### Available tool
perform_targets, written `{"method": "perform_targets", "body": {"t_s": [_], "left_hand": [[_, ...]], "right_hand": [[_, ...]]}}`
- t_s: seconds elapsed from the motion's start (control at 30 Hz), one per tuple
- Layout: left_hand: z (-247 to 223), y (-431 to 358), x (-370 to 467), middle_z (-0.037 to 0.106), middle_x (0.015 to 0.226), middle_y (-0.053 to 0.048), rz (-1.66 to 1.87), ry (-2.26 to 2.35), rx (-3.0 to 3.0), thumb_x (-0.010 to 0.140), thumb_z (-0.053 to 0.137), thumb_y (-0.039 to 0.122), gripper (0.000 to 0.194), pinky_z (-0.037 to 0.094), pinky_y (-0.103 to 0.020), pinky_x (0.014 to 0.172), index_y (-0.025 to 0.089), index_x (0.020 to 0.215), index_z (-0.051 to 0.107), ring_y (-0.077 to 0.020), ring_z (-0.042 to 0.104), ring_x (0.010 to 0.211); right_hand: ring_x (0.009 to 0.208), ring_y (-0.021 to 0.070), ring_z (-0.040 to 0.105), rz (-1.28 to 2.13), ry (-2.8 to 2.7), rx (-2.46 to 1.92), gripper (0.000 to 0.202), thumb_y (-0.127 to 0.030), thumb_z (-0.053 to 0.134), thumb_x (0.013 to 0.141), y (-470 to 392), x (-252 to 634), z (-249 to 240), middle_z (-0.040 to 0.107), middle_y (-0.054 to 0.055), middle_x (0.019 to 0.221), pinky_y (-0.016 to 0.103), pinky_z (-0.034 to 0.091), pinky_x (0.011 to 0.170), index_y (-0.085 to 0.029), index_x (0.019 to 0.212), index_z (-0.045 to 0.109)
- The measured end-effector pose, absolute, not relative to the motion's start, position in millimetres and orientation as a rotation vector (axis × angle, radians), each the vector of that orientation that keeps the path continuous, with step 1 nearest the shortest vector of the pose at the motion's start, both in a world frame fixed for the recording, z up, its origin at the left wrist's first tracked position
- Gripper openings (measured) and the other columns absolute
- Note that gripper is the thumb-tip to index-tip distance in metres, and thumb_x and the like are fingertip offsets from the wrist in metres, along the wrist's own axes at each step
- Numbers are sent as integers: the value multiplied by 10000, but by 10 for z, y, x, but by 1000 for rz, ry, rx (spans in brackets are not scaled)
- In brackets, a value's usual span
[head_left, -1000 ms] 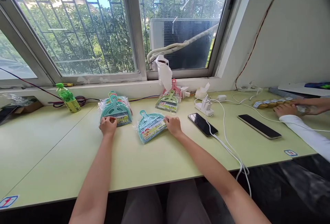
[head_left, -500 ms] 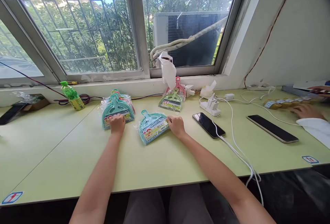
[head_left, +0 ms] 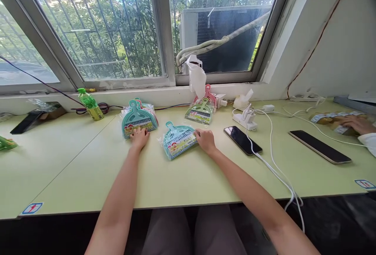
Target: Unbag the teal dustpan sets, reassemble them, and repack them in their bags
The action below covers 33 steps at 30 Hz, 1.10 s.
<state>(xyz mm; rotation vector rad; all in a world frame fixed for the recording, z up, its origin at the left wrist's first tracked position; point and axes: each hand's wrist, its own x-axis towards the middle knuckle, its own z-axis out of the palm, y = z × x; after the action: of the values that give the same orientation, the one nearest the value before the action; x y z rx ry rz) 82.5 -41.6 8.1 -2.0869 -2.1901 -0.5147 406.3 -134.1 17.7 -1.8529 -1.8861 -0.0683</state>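
Observation:
My left hand (head_left: pixel 139 137) rests with fingers spread at the lower edge of a stack of plastic-wrapped dustpan-and-brush sets (head_left: pixel 137 114). The front set is teal, with a printed label; bits of red and green show behind it. My right hand (head_left: pixel 205 140) is closed on the right edge of another wrapped teal dustpan-and-brush set (head_left: pixel 178 139), which lies tilted on the table in front of me. Further back, against the sill, are a green dustpan set (head_left: pixel 200 111) and a pink dustpan set (head_left: pixel 209 92) behind it.
Right of my hand lie a phone (head_left: pixel 242 140), a power strip (head_left: pixel 246 121) with white cables and a dark tablet-like device (head_left: pixel 319 146). A co-worker's hand (head_left: pixel 357 122) touches yellowish wrapped items at far right. A green bottle (head_left: pixel 91 104) leans at the back left.
The view has turned slightly left. My left hand's fingers have slid from the stack's label down to its lower edge. My right hand keeps its hold on the teal set.

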Motion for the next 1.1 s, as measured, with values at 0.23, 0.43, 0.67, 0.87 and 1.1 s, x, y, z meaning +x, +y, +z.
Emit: {"method": "perform_targets", "body": {"t_s": [0.23, 0.43, 0.67, 0.87, 1.1], "left_hand": [[85, -173, 650, 602, 1136, -158, -706, -2259, -2136, 863, 448, 404, 289, 362, -561, 931, 198, 828, 648, -372, 445, 1170], [140, 20, 488, 656, 1065, -99, -785, -2194, -2239, 796, 509, 388, 255, 411, -409, 880, 184, 770, 659, -301, 520, 1085], [69, 303, 394, 678, 1035, -98, -854, -2119, -2232, 775, 524, 426, 283, 404, -384, 890, 181, 767, 665, -282, 537, 1043], [56, 562, 269, 699, 910, -83, -974, -2058, -2294, 750, 536, 446, 292, 436, -329, 835, 183, 736, 664, -245, 601, 891], [61, 557, 245, 699, 838, -90, -1036, -2039, -2349, 748, 502, 498, 375, 436, -304, 767, 165, 752, 673, -230, 607, 798]], "right_hand": [[768, 172, 621, -52, -1888, -1868, 309, -332, 406, 993, -1337, 4069, 180, 720, 51, 822, 275, 306, 773, -223, 1072, 684], [789, 174, 620, -39, -1883, -1881, 299, -327, 415, 989, -1334, 4074, 179, 719, 52, 838, 276, 307, 763, -223, 1028, 693], [768, 177, 616, 8, -1850, -1890, 293, -333, 427, 985, -1316, 4080, 165, 724, 40, 834, 276, 320, 769, -229, 1059, 691], [780, 178, 622, 35, -1853, -1907, 302, -338, 421, 986, -1294, 4071, 178, 725, 42, 849, 265, 332, 764, -240, 1083, 690], [770, 181, 626, 57, -1871, -1882, 306, -337, 424, 985, -1299, 4058, 181, 724, 51, 840, 265, 338, 773, -222, 1086, 690]]}}
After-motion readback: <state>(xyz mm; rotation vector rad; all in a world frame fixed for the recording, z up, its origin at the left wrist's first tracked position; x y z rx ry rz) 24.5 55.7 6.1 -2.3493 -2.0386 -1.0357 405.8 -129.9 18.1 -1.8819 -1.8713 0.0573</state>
